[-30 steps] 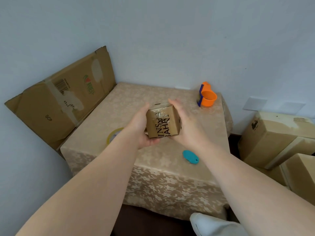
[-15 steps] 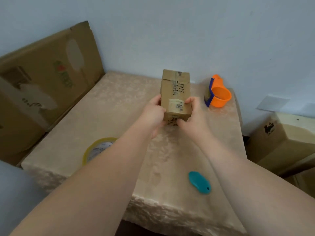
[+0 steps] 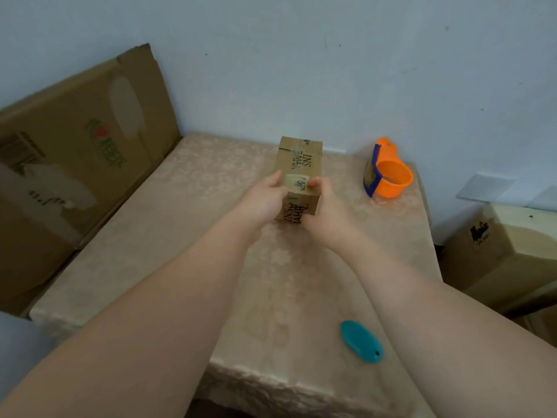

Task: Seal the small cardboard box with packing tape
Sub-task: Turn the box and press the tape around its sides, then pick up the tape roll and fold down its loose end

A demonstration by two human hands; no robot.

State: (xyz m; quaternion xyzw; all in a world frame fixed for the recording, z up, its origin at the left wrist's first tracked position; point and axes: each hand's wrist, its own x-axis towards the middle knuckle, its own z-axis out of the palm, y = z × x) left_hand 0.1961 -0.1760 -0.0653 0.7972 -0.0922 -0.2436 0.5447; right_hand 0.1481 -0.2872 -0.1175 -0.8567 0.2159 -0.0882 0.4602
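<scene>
The small cardboard box (image 3: 301, 164) with black lettering rests lengthwise on the beige tablecloth (image 3: 187, 224), its top seam facing up with old tape on it. My left hand (image 3: 263, 200) grips its near left side and my right hand (image 3: 324, 211) grips its near right side, thumbs on the top edge. An orange tape dispenser (image 3: 388, 173) with a blue part stands to the right of the box, near the wall. The tape roll seen earlier on the left is hidden behind my left forearm.
A teal oval object (image 3: 361, 342) lies near the table's front right edge. A large flattened carton (image 3: 69, 164) leans against the wall on the left. Cardboard boxes (image 3: 506, 257) stand on the floor to the right of the table.
The box went from held up in both hands to resting lengthwise on the table farther from me. Both hands stay on its near end. The camera has tilted down and closer.
</scene>
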